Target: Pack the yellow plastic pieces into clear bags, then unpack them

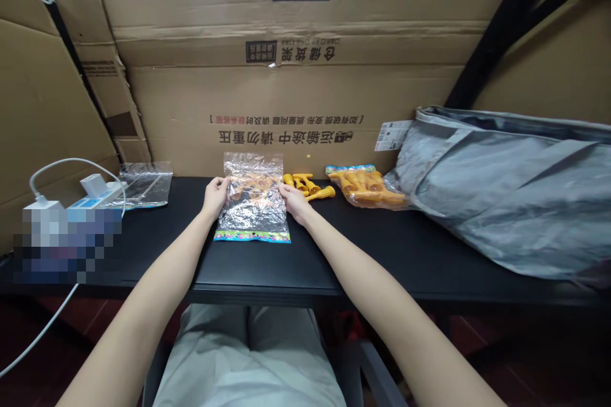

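A clear plastic zip bag [252, 219] with a colourful printed strip along its near edge is held between my two hands over the black table. My left hand [217, 196] pinches its left side. On the right side, my right hand [293, 201] grips the bag's edge with thumb and fingers. Orange shapes show through the film; I cannot tell whether they lie inside or behind it. Just beyond my right hand lie several loose orange horn-shaped plastic pieces [312, 187]. A filled bag of similar orange pieces [367, 187] rests farther right.
A large grey fabric bag [501, 203] takes up the table's right side. At left are another clear bag [147, 186], a power strip [102, 194] and a white charger with cable [45, 219]. Cardboard [296, 89] stands behind the black table [267, 273].
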`<state>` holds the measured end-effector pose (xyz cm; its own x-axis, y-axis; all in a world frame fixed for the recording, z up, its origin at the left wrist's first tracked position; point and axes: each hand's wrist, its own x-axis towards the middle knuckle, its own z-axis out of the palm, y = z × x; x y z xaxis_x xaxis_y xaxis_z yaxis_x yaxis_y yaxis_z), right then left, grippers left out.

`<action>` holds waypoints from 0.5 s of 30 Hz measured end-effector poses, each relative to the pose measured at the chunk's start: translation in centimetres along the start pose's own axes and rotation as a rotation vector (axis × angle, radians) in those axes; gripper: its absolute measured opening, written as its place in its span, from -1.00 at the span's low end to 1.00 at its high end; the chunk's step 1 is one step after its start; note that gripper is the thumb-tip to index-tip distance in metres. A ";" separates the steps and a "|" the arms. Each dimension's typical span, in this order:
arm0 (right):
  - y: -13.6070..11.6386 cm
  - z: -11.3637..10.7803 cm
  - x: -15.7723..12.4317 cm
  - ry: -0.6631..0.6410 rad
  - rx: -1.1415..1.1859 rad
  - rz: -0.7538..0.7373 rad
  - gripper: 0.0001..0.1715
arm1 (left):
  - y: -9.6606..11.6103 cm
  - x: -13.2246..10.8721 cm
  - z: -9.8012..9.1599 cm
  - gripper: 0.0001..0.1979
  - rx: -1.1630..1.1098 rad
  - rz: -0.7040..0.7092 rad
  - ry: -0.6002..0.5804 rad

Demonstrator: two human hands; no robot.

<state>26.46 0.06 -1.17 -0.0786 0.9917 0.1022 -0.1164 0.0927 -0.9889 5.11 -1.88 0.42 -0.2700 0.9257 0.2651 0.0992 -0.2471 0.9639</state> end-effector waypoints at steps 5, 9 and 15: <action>-0.2 0.4 -0.1 0.005 0.118 0.079 -0.87 | -0.5 0.2 -0.1 -0.76 0.107 0.021 0.052; -0.3 0.4 -0.2 0.042 0.121 0.058 -0.84 | -0.5 0.2 -0.1 -0.67 0.096 0.026 0.044; -0.1 0.1 -0.2 0.023 0.098 0.016 -0.70 | 0.1 -0.1 -0.3 -0.59 0.034 0.059 0.033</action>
<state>26.36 -0.19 -1.06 -0.0588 0.9948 0.0831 -0.2120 0.0689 -0.9748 4.86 -2.06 0.46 -0.2940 0.8997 0.3228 0.1486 -0.2906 0.9452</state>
